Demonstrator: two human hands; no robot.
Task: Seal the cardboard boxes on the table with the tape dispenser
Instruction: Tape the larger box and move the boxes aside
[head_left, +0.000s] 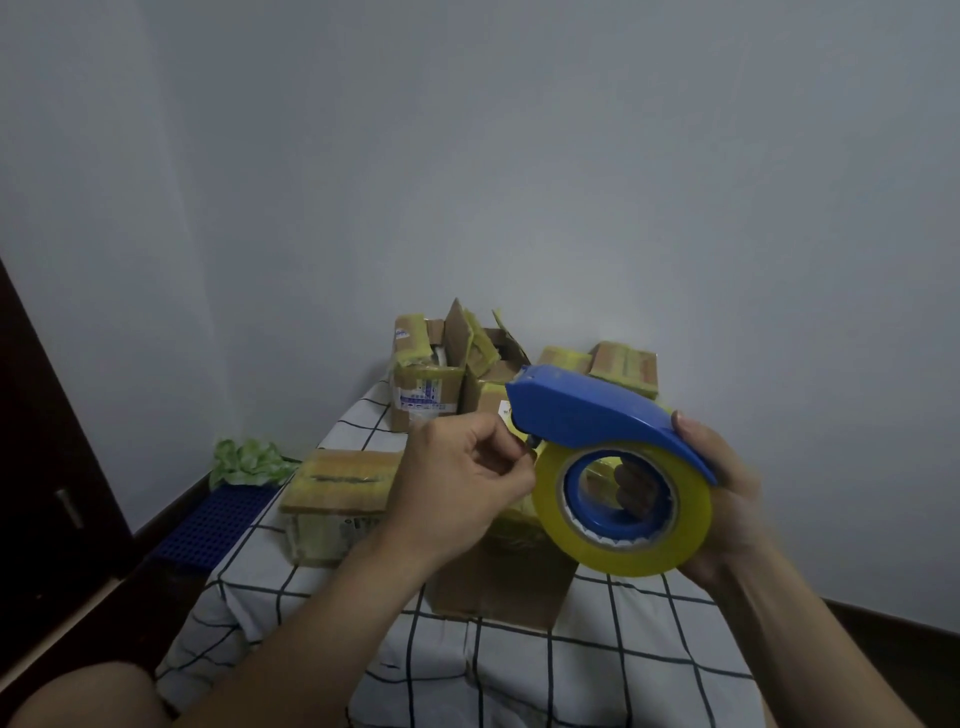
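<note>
In the head view our right hand grips the blue tape dispenser, raised above the table, fingers curled through the core of its yellow tape roll; our left hand is curled, thumb and forefinger pinching the roll's rim just below the cutter; cardboard boxes sit beneath on the checked cloth, the far ones with flaps open.

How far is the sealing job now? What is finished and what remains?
Looks done: the left box is taped along its top seam. In hand: the right hand holds the tape dispenser in the air, and the left hand pinches at the tape end; no strip runs to a box yet. Left: the back boxes have flaps open. The near box is partly hidden, so cannot tell.
</note>
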